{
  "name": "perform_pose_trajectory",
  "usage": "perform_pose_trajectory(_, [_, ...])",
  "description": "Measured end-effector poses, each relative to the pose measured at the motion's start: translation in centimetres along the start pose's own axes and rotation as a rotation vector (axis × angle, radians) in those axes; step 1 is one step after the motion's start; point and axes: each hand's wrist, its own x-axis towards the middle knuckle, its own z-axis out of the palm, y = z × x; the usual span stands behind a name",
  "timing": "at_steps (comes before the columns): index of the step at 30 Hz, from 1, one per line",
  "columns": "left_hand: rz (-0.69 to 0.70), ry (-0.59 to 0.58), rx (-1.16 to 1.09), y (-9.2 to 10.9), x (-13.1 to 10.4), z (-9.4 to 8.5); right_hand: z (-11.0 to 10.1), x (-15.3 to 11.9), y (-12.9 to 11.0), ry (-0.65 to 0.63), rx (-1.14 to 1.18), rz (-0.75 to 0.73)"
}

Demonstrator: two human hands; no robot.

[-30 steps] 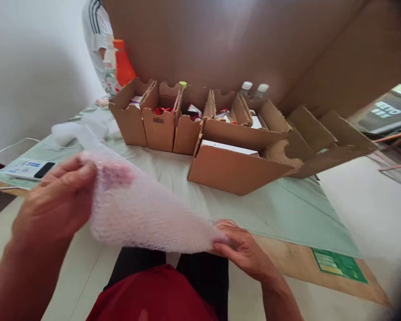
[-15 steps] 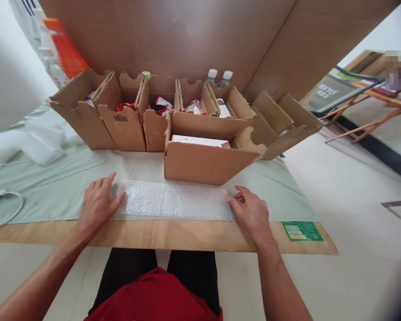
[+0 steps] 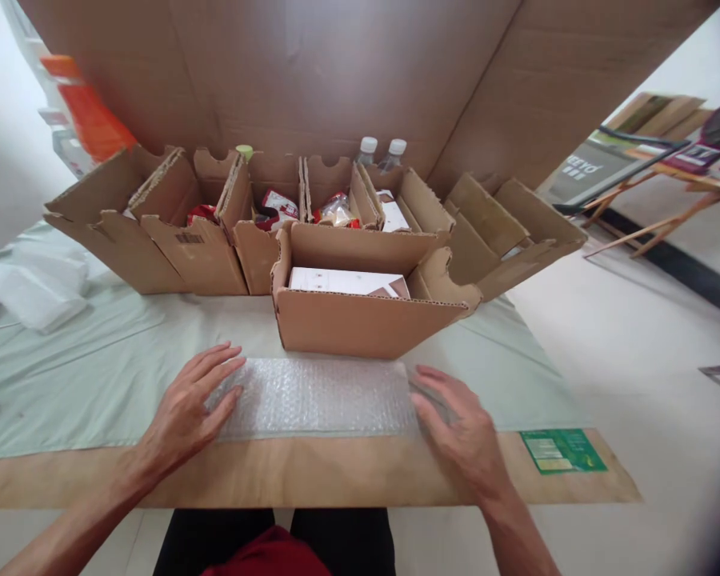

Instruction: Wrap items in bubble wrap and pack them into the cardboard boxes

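In the head view, the bubble wrap (image 3: 321,398) lies flat on the bench (image 3: 336,472) at six o'clock from the front box (image 3: 360,324), with the left hand (image 3: 186,406) at the wrap's nine o'clock and the right hand (image 3: 465,428) at three, each grip open.

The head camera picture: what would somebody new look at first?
Probably the shiny bubble wrap, lying between the left hand and the right hand near the front edge of the table. Next, maybe the bright orange bottle at the upper left, or the row of open cardboard boxes farther back.
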Motion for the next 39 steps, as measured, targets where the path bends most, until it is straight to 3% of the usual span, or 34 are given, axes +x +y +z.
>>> perform_pose_trajectory(3, [-0.164,0.042,-0.173,2.0,2.8,0.8,-1.2,3.0,1.3,0.066,0.144,0.156])
perform_pose_trajectory(6, [-0.21,0.003,-0.434,4.3,5.5,3.0,-0.3,6.4,0.9,-0.038,0.329,0.182])
perform_pose_trajectory(9, [-0.239,-0.023,-0.535,5.5,6.2,4.4,1.1,8.2,0.1,-0.138,0.405,0.226])
perform_pose_trajectory(16, [-0.319,0.106,-0.464,4.0,6.4,4.1,3.6,9.2,-1.8,-0.157,0.461,0.161])
perform_pose_trajectory(19, [-0.28,0.102,-0.368,3.1,5.6,3.2,3.1,8.2,-1.5,-0.084,0.395,0.164])
perform_pose_trajectory(22, [-0.301,0.144,-0.182,3.3,2.7,1.9,1.8,5.2,-1.5,0.092,0.263,0.18])
perform_pose_trajectory(24, [-0.231,0.116,-0.08,4.0,0.6,1.5,1.7,3.1,-2.6,0.121,0.19,0.122])
perform_pose_trajectory(26, [-0.053,0.032,-0.017,4.8,-0.5,1.9,2.9,1.6,-4.9,-0.007,0.13,-0.039])
perform_pose_trajectory(29, [0.15,-0.114,0.053,5.4,-0.4,3.4,6.7,1.1,-9.1,-0.305,0.017,-0.286])
perform_pose_trajectory(32, [0.159,-0.229,0.143,4.2,-0.2,4.2,9.9,1.5,-11.3,-0.42,-0.104,-0.362])
perform_pose_trajectory(34, [0.144,-0.27,0.204,2.3,-1.0,3.6,10.3,1.4,-10.4,-0.417,-0.158,-0.379])
perform_pose_trajectory(36, [0.107,-0.282,0.263,-0.1,-2.6,2.0,9.0,0.5,-7.7,-0.387,-0.211,-0.356])
perform_pose_trajectory(39, [-0.017,-0.242,0.337,-3.6,-5.6,-0.9,5.2,-1.3,-2.2,-0.258,-0.301,-0.232])
